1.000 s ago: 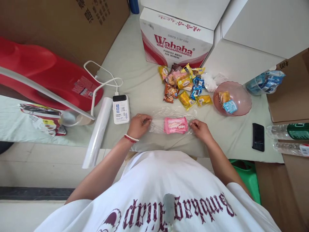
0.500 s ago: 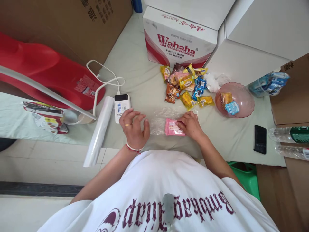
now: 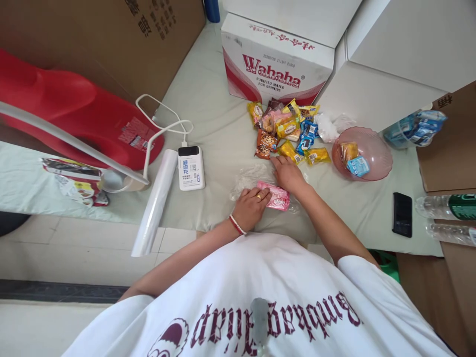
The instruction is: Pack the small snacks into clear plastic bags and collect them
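Observation:
A pink wafer packet (image 3: 278,199) lies on a sheet of clear plastic film (image 3: 247,177) on the pale cloth in front of me. My left hand (image 3: 252,209), with a ring and a bead bracelet, is curled on the packet's left end. My right hand (image 3: 286,173) lies flat with fingers apart just beyond the packet, on the film, its fingertips close to a yellow snack (image 3: 292,152) at the near edge of a pile of wrapped snacks (image 3: 284,126).
A pink bowl (image 3: 376,148) holding two snacks stands to the right, a black phone (image 3: 402,214) nearer. A roll of film (image 3: 156,201) and a white power bank (image 3: 191,167) lie left. A Wahaha carton (image 3: 275,64), a red plastic object (image 3: 74,114) and bottles (image 3: 446,207) surround the cloth.
Both hands held the film's two ends beside the packet. My left hand lifted off, then came in onto the packet's left end; my right hand crossed over the packet toward the snack pile.

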A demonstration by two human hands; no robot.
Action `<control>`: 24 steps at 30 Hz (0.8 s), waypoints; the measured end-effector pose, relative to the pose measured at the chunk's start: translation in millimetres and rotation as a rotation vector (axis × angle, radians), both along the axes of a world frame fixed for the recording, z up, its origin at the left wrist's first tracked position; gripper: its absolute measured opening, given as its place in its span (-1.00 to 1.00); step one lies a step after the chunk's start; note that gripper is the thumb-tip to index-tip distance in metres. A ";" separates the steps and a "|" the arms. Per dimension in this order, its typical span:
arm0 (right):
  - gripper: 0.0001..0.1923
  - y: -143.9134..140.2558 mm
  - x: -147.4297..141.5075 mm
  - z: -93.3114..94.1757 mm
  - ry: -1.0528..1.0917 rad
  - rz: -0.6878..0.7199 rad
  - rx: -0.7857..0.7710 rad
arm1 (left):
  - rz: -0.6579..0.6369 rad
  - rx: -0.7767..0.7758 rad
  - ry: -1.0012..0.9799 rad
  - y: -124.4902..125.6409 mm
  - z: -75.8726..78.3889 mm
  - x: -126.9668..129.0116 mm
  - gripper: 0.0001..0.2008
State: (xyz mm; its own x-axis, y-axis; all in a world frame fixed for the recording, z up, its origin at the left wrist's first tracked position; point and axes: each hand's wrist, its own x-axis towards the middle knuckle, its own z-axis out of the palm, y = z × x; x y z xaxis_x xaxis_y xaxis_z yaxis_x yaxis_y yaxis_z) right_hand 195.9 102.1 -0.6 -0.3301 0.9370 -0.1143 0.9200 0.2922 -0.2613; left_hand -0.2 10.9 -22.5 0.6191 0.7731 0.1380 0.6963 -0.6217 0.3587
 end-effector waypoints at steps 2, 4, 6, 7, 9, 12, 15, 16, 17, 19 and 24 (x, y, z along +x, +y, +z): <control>-0.57 10.9 -7.9 1.7 -0.094 -0.021 -0.052 | 0.007 0.015 0.027 -2.3 0.8 -0.1 -0.60; -0.70 16.9 -10.4 8.3 -0.125 -0.021 -0.099 | 0.006 0.021 0.043 -3.8 1.0 0.4 -0.60; -0.76 16.7 -7.2 20.3 -0.096 0.023 -0.099 | 0.006 0.011 0.043 -4.4 0.7 1.1 -0.59; -0.76 13.5 -4.2 28.0 -0.067 0.063 -0.072 | 0.007 0.000 0.039 -4.5 0.6 1.4 -0.58; -0.73 0.0 1.7 44.0 -0.020 0.148 -0.012 | 0.008 -0.020 0.029 -4.8 0.5 2.4 -0.57; -0.70 -36.0 5.4 58.8 -0.076 0.223 -0.029 | 0.005 -0.035 0.012 -4.4 0.2 4.1 -0.57; -0.72 -76.8 2.9 51.2 -0.162 0.288 -0.122 | 0.014 -0.072 -0.039 -1.6 -2.8 1.9 -0.62; -0.69 -88.2 1.7 44.6 -0.169 0.299 -0.139 | 0.011 -0.097 -0.075 -0.2 -4.6 -1.2 -0.64; -0.66 -97.9 0.5 37.2 -0.168 0.295 -0.144 | 0.006 -0.130 -0.126 1.4 -6.4 -6.1 -0.66; -0.57 -111.9 -1.3 23.2 -0.145 0.262 -0.128 | 0.021 -0.216 -0.282 4.8 -9.2 -20.2 -0.71; -0.45 -125.2 -7.0 9.9 -0.095 0.199 -0.078 | 0.515 -0.288 -0.711 22.8 2.4 -51.0 -0.75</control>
